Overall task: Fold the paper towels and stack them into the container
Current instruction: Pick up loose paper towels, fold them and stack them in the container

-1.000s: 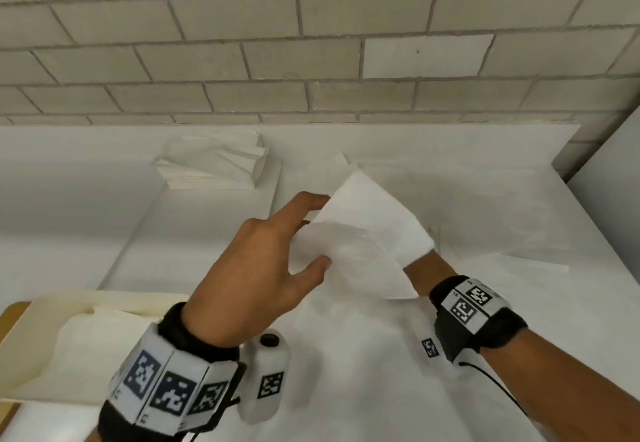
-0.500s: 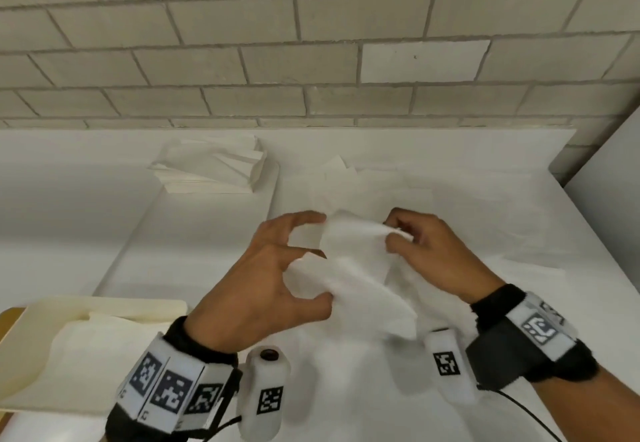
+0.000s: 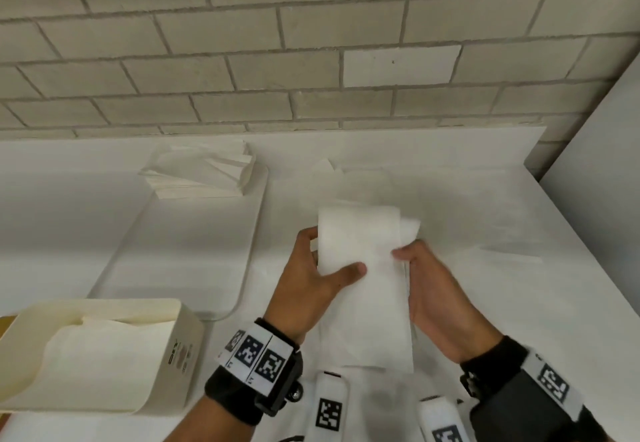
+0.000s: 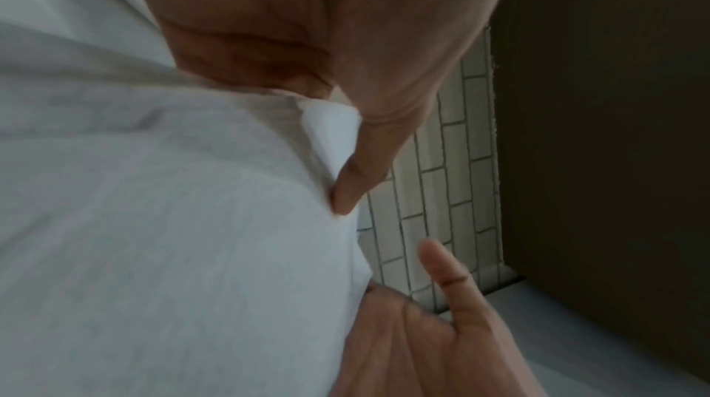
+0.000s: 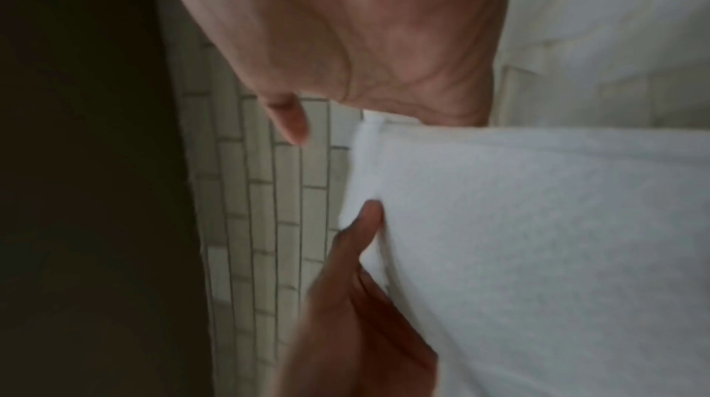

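Note:
A white paper towel, folded into a long narrow strip, is held above the table between both hands. My left hand grips its left edge, thumb on top and fingers behind. On the right edge, my right hand holds it with the thumb at the edge and the fingers hidden under the sheet. In the left wrist view the thumb presses the towel. The right wrist view shows the same towel. A cream container at lower left holds folded towels.
A stack of unfolded paper towels lies at the back left on a pale tray. Loose sheets cover the white table to the right. A brick wall closes the back, and a grey panel stands at the right.
The right hand came out from under the raised sheet and took its right edge. The towel went from a loose lifted sheet to a narrow folded strip held nearer to me.

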`<act>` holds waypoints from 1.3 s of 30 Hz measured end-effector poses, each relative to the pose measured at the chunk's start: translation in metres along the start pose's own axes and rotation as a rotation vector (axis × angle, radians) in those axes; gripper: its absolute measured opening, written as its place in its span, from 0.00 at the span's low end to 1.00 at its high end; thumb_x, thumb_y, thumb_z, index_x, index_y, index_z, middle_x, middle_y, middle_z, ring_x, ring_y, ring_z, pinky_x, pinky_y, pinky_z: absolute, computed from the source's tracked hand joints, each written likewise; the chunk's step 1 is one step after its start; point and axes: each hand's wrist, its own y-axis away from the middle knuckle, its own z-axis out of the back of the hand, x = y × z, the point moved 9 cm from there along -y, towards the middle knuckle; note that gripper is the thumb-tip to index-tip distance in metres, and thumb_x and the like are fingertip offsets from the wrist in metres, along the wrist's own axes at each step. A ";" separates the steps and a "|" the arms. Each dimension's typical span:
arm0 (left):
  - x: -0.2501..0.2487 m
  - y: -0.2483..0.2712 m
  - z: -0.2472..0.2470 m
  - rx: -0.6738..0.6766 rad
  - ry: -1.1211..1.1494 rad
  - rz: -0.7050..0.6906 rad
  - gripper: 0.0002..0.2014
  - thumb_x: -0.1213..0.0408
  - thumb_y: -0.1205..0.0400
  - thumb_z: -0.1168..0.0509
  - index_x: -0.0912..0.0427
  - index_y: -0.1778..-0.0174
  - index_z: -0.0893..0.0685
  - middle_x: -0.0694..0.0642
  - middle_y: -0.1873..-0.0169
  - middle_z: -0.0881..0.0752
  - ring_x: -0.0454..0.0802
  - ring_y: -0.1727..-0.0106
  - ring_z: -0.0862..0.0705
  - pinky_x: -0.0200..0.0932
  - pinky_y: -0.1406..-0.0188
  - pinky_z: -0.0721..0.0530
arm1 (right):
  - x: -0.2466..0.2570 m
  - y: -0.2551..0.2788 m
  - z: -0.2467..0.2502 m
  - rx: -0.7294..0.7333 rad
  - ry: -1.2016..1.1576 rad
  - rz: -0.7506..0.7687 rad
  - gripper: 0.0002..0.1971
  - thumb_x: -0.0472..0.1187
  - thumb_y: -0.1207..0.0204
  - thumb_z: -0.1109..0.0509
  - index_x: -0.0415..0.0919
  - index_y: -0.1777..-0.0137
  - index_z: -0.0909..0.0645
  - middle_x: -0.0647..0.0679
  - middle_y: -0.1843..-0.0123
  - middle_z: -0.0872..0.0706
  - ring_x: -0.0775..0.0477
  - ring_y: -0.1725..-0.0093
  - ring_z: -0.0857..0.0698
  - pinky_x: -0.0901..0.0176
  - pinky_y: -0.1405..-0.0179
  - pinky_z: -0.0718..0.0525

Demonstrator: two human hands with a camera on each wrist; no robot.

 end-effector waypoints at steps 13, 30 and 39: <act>0.036 0.029 -0.027 0.247 0.168 0.255 0.25 0.70 0.24 0.33 0.48 0.30 0.21 0.58 0.39 0.10 0.62 0.37 0.11 0.66 0.36 0.14 | -0.017 0.016 0.016 -0.052 0.589 0.057 0.22 0.32 0.20 0.35 0.56 0.32 0.29 0.55 0.40 0.13 0.54 0.44 0.12 0.51 0.42 0.12; -0.022 0.051 -0.021 -0.075 -0.272 -0.237 0.11 0.62 0.13 0.32 0.53 0.36 0.15 0.42 0.47 0.09 0.41 0.45 0.10 0.40 0.45 0.11 | -0.002 0.041 0.021 -0.028 0.741 0.283 0.16 0.42 0.17 0.31 0.55 0.38 0.33 0.58 0.42 0.14 0.56 0.47 0.11 0.48 0.44 0.11; -0.018 0.059 -0.021 -0.106 -0.086 -0.216 0.11 0.63 0.11 0.37 0.51 0.35 0.15 0.44 0.45 0.08 0.39 0.42 0.11 0.43 0.39 0.13 | -0.030 0.041 0.034 0.061 0.631 0.057 0.24 0.38 0.23 0.24 0.57 0.36 0.32 0.49 0.40 0.12 0.52 0.44 0.10 0.43 0.40 0.12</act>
